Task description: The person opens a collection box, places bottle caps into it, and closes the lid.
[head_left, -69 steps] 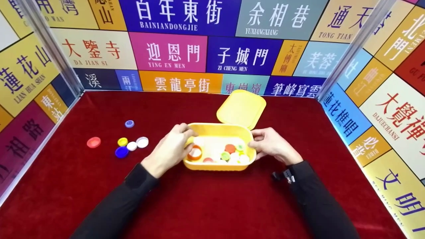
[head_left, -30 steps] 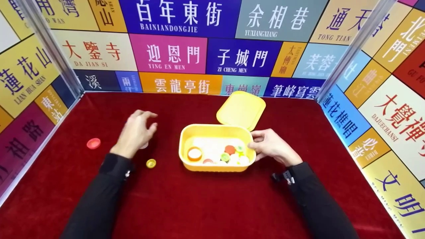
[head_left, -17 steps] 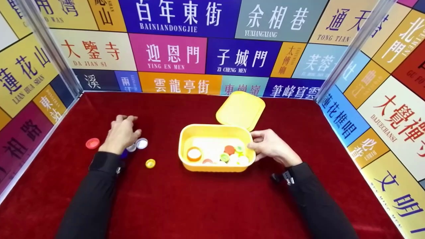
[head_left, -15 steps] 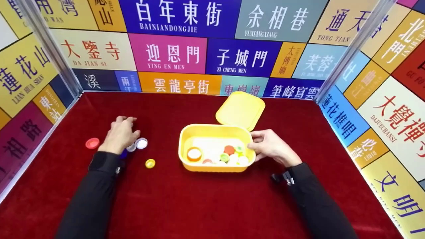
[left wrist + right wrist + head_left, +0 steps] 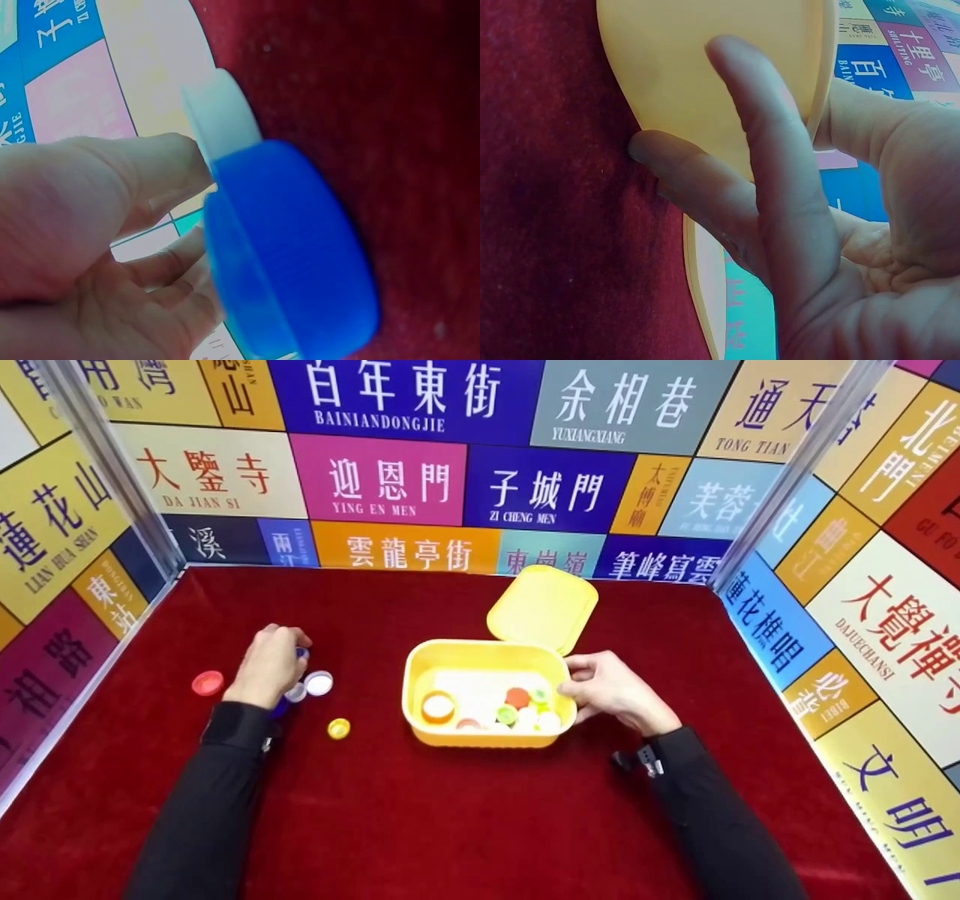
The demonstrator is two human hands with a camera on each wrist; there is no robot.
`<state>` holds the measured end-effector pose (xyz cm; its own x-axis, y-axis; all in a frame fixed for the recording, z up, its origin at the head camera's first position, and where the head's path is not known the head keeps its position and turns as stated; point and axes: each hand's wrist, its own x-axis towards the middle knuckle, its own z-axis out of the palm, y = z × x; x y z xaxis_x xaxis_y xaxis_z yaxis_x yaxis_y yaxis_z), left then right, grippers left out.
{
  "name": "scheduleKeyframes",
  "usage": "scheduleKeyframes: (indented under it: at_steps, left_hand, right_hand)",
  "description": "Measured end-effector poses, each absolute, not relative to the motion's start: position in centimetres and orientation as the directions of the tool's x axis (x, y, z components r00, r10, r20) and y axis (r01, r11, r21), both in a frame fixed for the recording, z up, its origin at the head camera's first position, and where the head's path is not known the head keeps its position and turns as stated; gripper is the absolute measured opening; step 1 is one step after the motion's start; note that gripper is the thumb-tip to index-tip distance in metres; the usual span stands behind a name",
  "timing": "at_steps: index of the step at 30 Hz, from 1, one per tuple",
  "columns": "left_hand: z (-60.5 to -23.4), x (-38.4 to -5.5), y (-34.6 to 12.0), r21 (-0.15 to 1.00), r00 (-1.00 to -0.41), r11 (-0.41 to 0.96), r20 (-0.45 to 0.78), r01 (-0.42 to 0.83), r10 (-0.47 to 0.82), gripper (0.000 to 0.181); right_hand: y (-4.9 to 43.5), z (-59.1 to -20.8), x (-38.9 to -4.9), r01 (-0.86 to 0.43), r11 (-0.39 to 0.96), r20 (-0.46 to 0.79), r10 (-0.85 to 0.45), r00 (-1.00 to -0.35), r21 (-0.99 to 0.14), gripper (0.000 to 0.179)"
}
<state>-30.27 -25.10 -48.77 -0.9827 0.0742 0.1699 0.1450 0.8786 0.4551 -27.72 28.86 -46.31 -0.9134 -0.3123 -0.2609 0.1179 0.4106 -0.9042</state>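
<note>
At the left of the red cloth, my left hand (image 5: pixel 268 664) pinches a small purple-blue bottle cap (image 5: pixel 301 652) at its fingertips. Below its thumb lie a small white cap (image 5: pixel 296 692) and a wider white cap (image 5: pixel 319 683). A dark blue cap (image 5: pixel 300 247) fills much of the left wrist view and is mostly hidden by the hand in the head view. My right hand (image 5: pixel 616 690) grips the right end of a yellow plastic box (image 5: pixel 480 737), thumb at the rim and fingers along the outer wall. Several coloured caps (image 5: pixel 517 697) lie inside the box.
A yellow lid (image 5: pixel 544 609) lies behind the box, close to its back rim. One red cap (image 5: pixel 208 683) sits left of the left hand, and a yellow cap (image 5: pixel 339 728) lies between that hand and the box. Printed panels (image 5: pixel 390 480) wall the back and sides.
My left hand has left the box and moved left to the loose caps, its fingers now closed on the purple-blue one. The yellow cap has shifted towards me. My right hand stays put.
</note>
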Motion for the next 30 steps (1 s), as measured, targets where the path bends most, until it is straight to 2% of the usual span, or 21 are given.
scheduleKeyframes:
  at_steps: [16, 30]
  left_hand:
    - [-48.1, -30.1, -24.0, 0.459, -0.969, 0.869, 0.231, 0.184, 0.083, 0.027]
    - [-45.8, -28.6, -18.6, 0.487, -0.944, 0.822, 0.283, 0.295, 0.17, 0.025]
  right_hand:
    - [29.0, -46.4, -27.8, 0.104, 0.412, -0.252, -0.324, -0.912, -0.905, 0.051]
    - [29.0, -46.3, -27.7, 0.116, 0.412, -0.26, -0.314, -0.913, -0.904, 0.051]
